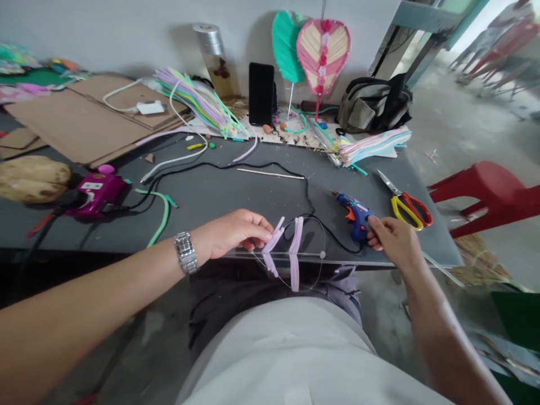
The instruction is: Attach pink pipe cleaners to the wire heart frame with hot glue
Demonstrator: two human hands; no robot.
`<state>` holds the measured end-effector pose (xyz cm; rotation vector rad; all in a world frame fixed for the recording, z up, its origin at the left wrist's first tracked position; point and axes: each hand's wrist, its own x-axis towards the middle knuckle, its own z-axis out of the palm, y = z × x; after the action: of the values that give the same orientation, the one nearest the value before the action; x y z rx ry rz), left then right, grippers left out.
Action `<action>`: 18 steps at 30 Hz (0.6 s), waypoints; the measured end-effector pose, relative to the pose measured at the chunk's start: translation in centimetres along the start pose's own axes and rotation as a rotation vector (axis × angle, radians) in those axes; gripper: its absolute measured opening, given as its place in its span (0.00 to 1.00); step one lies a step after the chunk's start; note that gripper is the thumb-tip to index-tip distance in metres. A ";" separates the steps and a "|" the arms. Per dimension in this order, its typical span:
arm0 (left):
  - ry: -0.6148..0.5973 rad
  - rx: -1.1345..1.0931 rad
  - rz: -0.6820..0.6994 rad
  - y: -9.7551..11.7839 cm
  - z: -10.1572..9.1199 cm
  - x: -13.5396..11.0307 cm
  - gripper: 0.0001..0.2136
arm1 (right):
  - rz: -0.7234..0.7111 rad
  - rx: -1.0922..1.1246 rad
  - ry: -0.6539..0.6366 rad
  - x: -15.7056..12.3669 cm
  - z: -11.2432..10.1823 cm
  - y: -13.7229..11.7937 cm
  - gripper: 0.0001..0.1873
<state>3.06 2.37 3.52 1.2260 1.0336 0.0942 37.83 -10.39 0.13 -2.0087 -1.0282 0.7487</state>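
Note:
My left hand (pixel 234 233) pinches a thin wire loop at its left end, close to the table's front edge. Folded lilac pipe cleaners (pixel 296 253) lie across the loop in V shapes, along a straight centre stem. A small pale disc (pixel 323 255) sits at the loop's right end. To the right, my right hand (pixel 394 239) has its fingers curled at the handle of a blue glue gun (pixel 355 214) with an orange trigger. The gun is by the table edge, its nozzle facing away to the left. Its black cord trails leftward over the table.
Scissors (pixel 407 202) lie right of the glue gun, near a red stool (pixel 493 191). A thin stick (pixel 270 173) lies mid-table. Behind are a phone (pixel 261 93), pipe cleaner bundles (pixel 202 104), two leaf-shaped fans (pixel 323 56) and a bag (pixel 373 104). Cardboard (pixel 71 121) and a magenta power socket (pixel 98 194) are left.

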 end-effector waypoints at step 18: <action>0.151 -0.237 0.046 -1.7 -2.5 -1.3 0.07 | 0.138 0.951 -0.088 -1.9 4.4 -3.7 0.13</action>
<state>-0.19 2.81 2.95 1.0381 1.0910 0.3398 32.02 -8.96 0.97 -1.2214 -0.4208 1.1353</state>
